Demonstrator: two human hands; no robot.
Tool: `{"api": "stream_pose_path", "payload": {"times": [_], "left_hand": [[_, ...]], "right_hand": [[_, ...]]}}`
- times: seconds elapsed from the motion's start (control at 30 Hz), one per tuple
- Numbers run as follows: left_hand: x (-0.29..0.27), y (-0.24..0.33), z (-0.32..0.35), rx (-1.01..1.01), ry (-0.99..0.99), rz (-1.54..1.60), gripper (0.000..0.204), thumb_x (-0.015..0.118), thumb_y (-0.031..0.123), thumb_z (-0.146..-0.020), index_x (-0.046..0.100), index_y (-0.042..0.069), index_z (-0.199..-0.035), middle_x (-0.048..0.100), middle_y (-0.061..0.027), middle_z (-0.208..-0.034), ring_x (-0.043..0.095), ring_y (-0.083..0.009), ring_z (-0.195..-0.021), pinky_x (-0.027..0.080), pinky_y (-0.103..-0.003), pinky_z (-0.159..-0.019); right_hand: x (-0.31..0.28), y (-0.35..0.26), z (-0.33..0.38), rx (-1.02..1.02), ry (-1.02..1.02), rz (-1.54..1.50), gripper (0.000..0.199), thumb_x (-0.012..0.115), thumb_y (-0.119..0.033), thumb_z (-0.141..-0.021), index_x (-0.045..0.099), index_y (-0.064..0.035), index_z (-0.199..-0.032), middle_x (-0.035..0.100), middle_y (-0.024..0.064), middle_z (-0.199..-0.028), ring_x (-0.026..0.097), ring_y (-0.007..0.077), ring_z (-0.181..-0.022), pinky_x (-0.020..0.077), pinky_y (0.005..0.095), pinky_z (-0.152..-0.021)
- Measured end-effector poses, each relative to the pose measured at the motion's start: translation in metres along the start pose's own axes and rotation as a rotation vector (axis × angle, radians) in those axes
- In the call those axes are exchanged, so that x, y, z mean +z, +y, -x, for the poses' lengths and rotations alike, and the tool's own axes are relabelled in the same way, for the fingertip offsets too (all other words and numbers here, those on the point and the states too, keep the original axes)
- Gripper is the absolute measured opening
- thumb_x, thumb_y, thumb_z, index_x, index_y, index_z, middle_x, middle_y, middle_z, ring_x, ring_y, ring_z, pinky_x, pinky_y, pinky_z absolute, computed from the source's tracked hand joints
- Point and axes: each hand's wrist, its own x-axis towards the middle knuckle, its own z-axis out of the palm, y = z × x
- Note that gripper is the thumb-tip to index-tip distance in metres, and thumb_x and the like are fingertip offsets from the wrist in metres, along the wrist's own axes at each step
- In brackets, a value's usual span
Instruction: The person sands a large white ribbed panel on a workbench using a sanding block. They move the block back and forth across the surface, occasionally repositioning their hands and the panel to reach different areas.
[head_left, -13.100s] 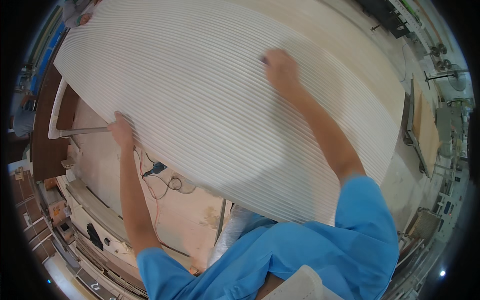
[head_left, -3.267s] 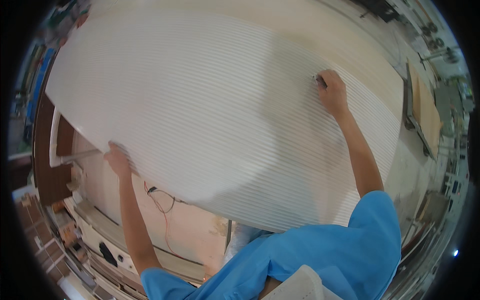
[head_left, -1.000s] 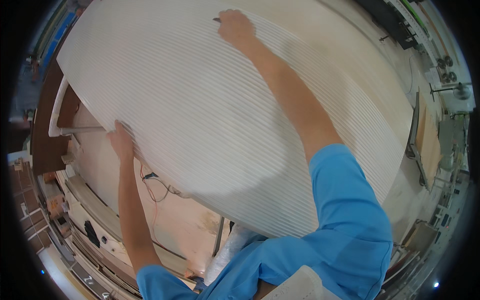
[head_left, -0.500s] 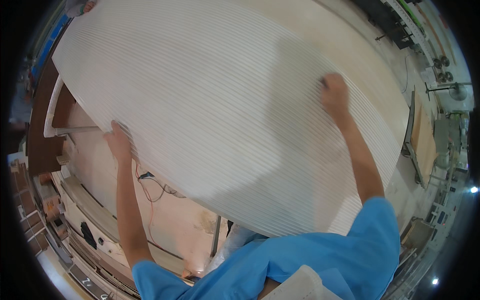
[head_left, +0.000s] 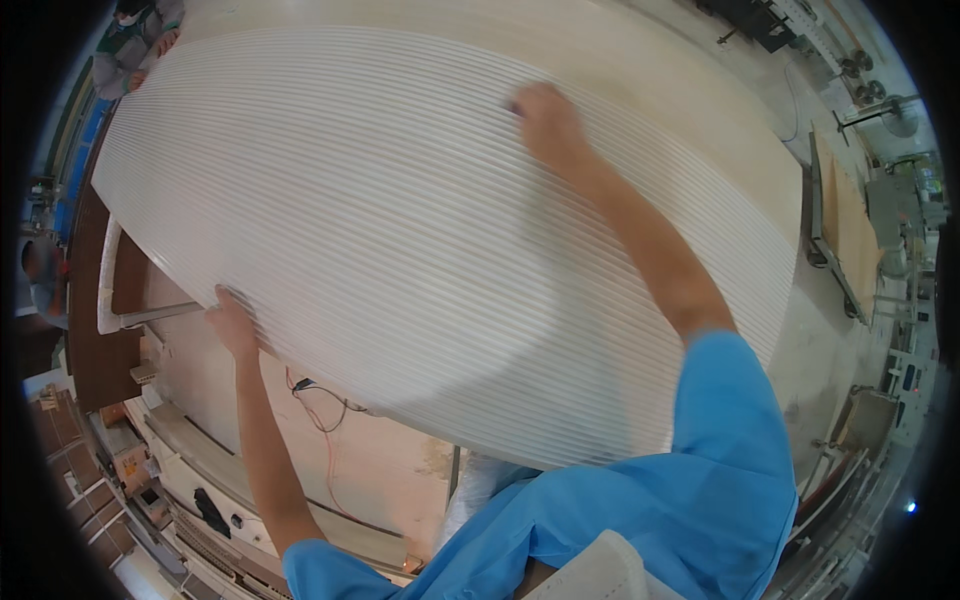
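My fingers on the left hand [head_left: 232, 322] curl over the near-left edge of the big white ribbed panel [head_left: 400, 230], gripping it there; the tips go under the sheet and I cannot see them. My right hand [head_left: 545, 120] lies on top of the panel's far part, blurred, so I cannot tell whether its fingers are flat or closed on something small. The panel fills most of the view, lying on a pale wooden board [head_left: 650, 70] that shows only beyond its far edge. What carries it underneath is hidden. Below the near edge a red and black wire [head_left: 318, 395] trails over a beige surface. At the left runs a white curved rail [head_left: 108, 290] on dark wood. Another person's sleeve [head_left: 135, 35] shows at the top left, cut off by the rim. To the right stands a wooden board on a cart [head_left: 850, 235].
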Motion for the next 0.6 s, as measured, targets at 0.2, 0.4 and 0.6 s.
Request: {"api": "stream_pose_path", "payload": {"times": [0.2, 0.4, 0.6], "left_hand": [[-0.002, 0.008, 0.009, 0.001, 0.053, -0.002, 0.090, 0.043, 0.060, -0.101, 0.033, -0.022, -0.136, 0.052, -0.0402, -0.135, 0.055, -0.0487, -0.125, 0.043, -0.048, -0.107], [-0.001, 0.015, 0.017, -0.050, 0.065, 0.022, 0.091, 0.044, 0.061, -0.100, 0.034, -0.022, -0.137, 0.052, -0.0399, -0.135, 0.054, -0.0493, -0.126, 0.042, -0.048, -0.107], [0.000, 0.004, 0.006, -0.017, 0.029, 0.039, 0.086, 0.047, 0.059, -0.100, 0.039, -0.021, -0.132, 0.055, -0.0397, -0.130, 0.056, -0.0488, -0.124, 0.043, -0.047, -0.105]], "right_hand": [[-0.108, 0.060, 0.119, 0.245, 0.012, 0.110, 0.010, 0.067, -0.004, -0.085, 0.065, -0.0016, -0.095, 0.066, 0.0156, -0.094, 0.063, 0.0341, -0.090, 0.0506, 0.0440, -0.077], [-0.093, 0.054, 0.101, 0.246, 0.153, 0.057, 0.012, 0.068, -0.009, -0.091, 0.065, 0.0006, -0.097, 0.064, 0.0168, -0.089, 0.061, 0.0341, -0.081, 0.0496, 0.0413, -0.074], [-0.079, 0.054, 0.076, 0.109, 0.002, 0.133, 0.015, 0.066, -0.003, -0.083, 0.065, -0.0014, -0.098, 0.067, 0.0173, -0.099, 0.063, 0.0383, -0.096, 0.0513, 0.0478, -0.081]]}}
